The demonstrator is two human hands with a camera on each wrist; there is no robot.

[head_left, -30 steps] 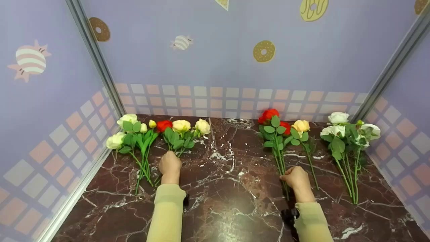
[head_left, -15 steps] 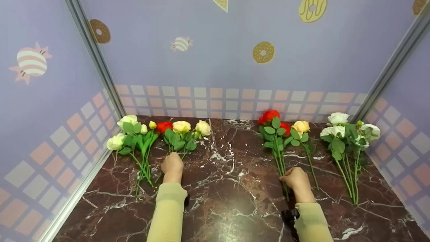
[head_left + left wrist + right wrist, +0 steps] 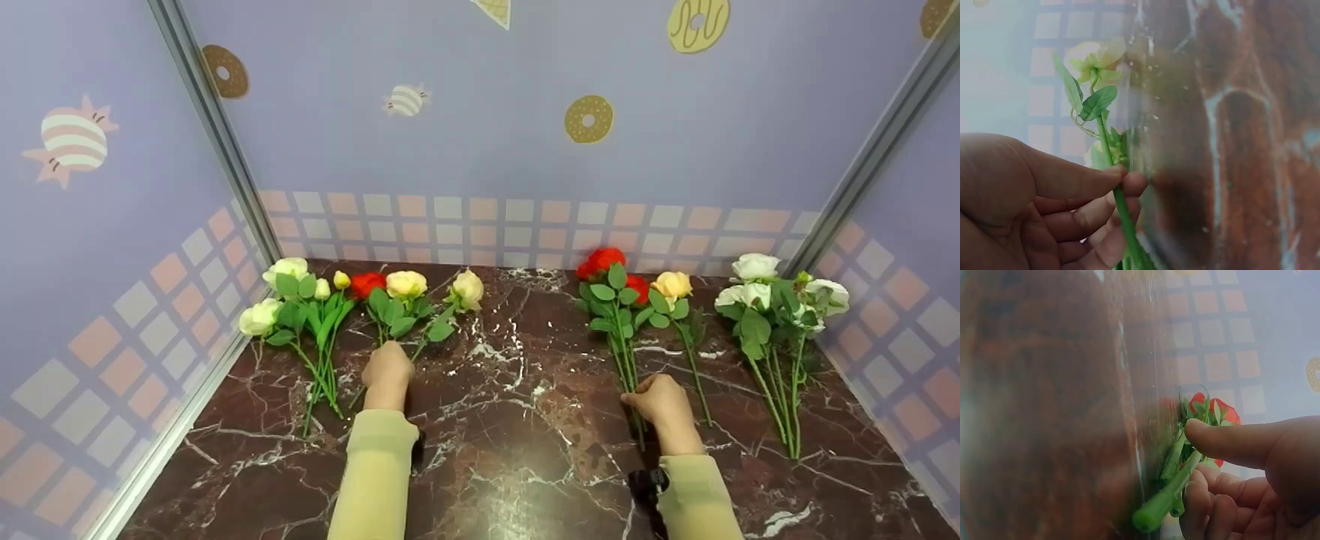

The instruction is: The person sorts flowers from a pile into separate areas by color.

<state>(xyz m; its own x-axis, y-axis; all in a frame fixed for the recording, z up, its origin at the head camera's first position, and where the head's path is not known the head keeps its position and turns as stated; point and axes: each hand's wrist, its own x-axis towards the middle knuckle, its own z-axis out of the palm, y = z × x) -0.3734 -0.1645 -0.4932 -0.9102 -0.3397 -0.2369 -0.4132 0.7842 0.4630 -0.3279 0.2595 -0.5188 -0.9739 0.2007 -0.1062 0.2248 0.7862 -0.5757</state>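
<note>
My left hand [image 3: 388, 371] pinches the green stem [image 3: 1108, 146] of a cream rose [image 3: 467, 289] between thumb and fingertips; its bloom leans right. In the left wrist view its pale bloom [image 3: 1095, 62] and leaves rise above the thumb. A yellow rose [image 3: 406, 284] and a red flower [image 3: 368, 284] lie just beyond this hand, their stems partly hidden by it. My right hand [image 3: 663, 399] pinches a green stem [image 3: 1171, 495] of the red flowers [image 3: 602, 262], thumb on top, near the stems' lower ends. More stems run beside it under the fingers.
White and yellow-green flowers [image 3: 285, 300] lie at the left. A peach rose [image 3: 672, 286] lies right of the red flowers, and white roses [image 3: 754, 292] at the far right. Patterned panels [image 3: 510, 135] enclose the dark marble-patterned table [image 3: 495, 450] at back and sides.
The cream rose's bloom has shifted right, away from the yellow rose, and its stem slants more. My left hand has moved slightly right; my right hand has barely moved.
</note>
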